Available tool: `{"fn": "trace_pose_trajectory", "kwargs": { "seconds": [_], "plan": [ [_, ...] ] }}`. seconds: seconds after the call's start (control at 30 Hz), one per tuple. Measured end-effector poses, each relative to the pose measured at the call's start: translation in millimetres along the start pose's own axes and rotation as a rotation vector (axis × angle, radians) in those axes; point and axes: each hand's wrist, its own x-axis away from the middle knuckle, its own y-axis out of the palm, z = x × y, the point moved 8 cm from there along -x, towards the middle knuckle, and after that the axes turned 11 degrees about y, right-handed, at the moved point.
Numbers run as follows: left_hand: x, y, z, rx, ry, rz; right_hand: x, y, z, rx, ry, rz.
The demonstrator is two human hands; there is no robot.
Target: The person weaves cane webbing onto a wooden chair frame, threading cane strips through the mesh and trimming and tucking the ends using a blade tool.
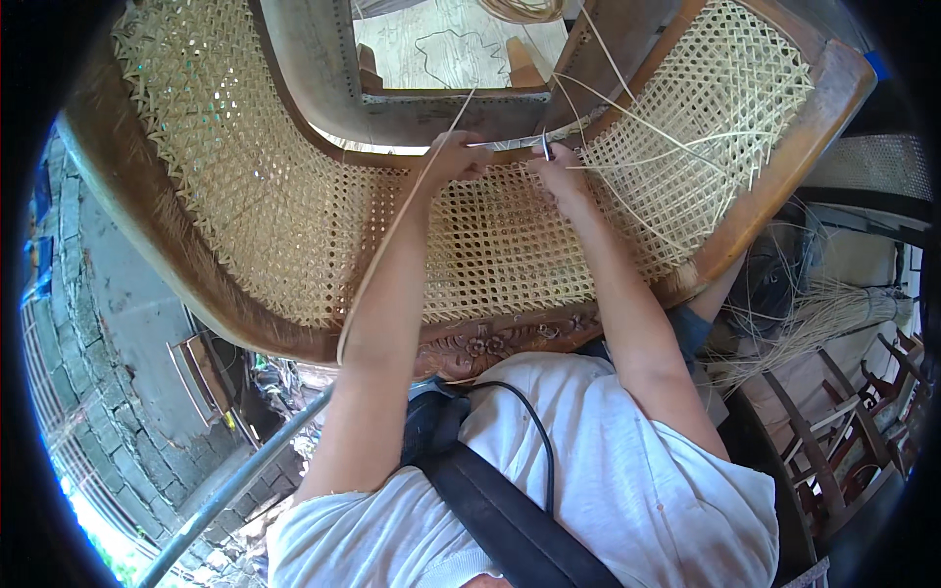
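A curved wooden chair frame [137, 176] with woven cane panels lies in front of me. My left hand [457, 160] is closed at the inner edge of the middle panel [500, 230]. A long cane strand [392, 233] runs through that hand and trails down over my left forearm. Just to the right, my right hand [563, 178] is closed round a small pointed metal tool [546, 144], its tip sticking up past the fingers; its exact kind is too small to tell. Loose cane strands [652, 116] cross the right panel [711, 113] beside this hand.
The dark seat frame [446, 123] stands beyond the cane panels. A coil of cane [520, 8] lies at the far top. At lower right are a bundle of cane strands [828, 323] and wooden chair parts [814, 431]. A metal pole [235, 485] slants across the lower left.
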Motion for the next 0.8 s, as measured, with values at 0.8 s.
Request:
{"fn": "trace_pose_trajectory", "kwargs": {
  "seconds": [0.8],
  "plan": [
    [248,9,168,-0.093,0.771,0.235,212,23,-112,-0.786,-0.296,-0.706]
  ]
}}
